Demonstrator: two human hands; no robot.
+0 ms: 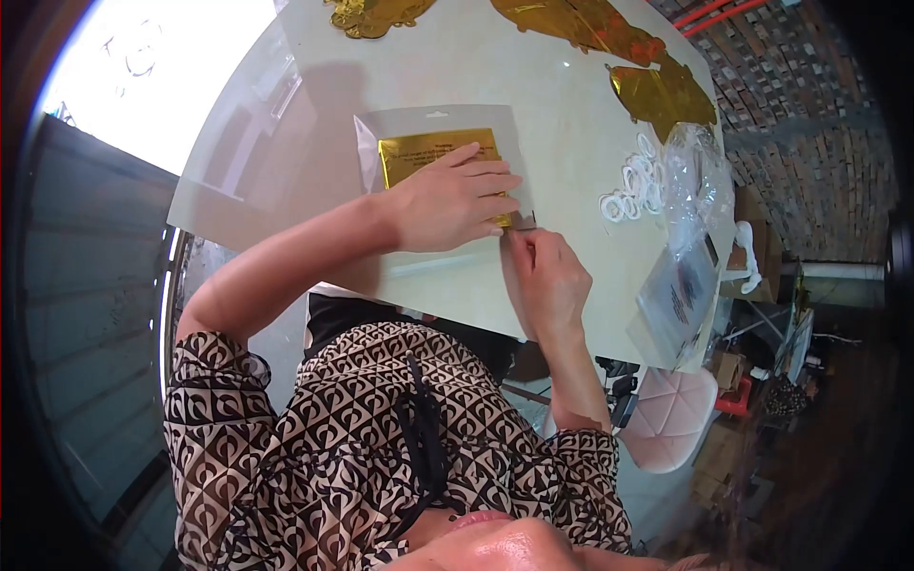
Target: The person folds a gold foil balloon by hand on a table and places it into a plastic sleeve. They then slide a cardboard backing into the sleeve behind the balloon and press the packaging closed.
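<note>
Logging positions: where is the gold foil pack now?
Head view, mid-table: the gold foil pack lies in its clear sleeve under the left hand, with the right hand at its right corner.

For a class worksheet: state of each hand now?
Left hand: open, pressed flat on the clear bag.
Right hand: pinched shut on that bag's edge.

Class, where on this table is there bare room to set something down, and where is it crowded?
Bare: table left of the clear bag, and between it and far gold foil. Crowded: right, by white rings and plastic wrap.
</note>
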